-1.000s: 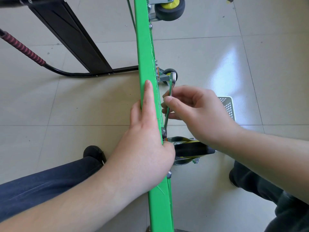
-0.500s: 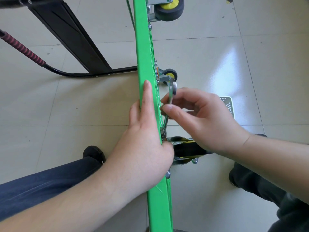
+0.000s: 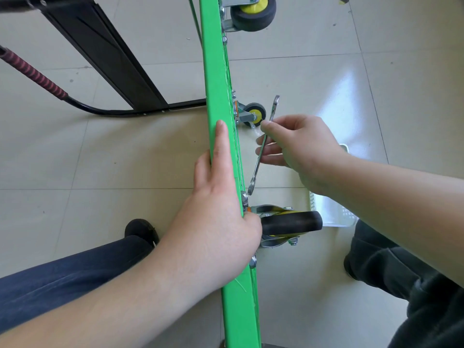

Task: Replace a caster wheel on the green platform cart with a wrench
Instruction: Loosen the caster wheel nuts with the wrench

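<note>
The green platform cart (image 3: pixel 216 96) stands on its edge, running from top to bottom of the view. My left hand (image 3: pixel 221 204) grips that edge, index finger laid straight along it, thumb round the far side by the near caster wheel (image 3: pixel 291 221), black with a yellow hub. My right hand (image 3: pixel 298 144) pinches a silver wrench (image 3: pixel 262 149) by its shaft, tilted, its lower end just above the bolt (image 3: pixel 244 197) at the caster's plate and apart from it. Two more casters sit farther along, a small one (image 3: pixel 254 113) and a larger one (image 3: pixel 252 11).
A white perforated basket (image 3: pixel 331 209) lies on the tiled floor right of the near caster, partly under my right arm. The cart's black handle frame (image 3: pixel 105 54) with a red grip (image 3: pixel 32 71) lies at the upper left. My legs flank the cart below.
My right hand has swung the wrench away to the right, off the bolt by the near caster. My left hand has stayed on the cart's edge.
</note>
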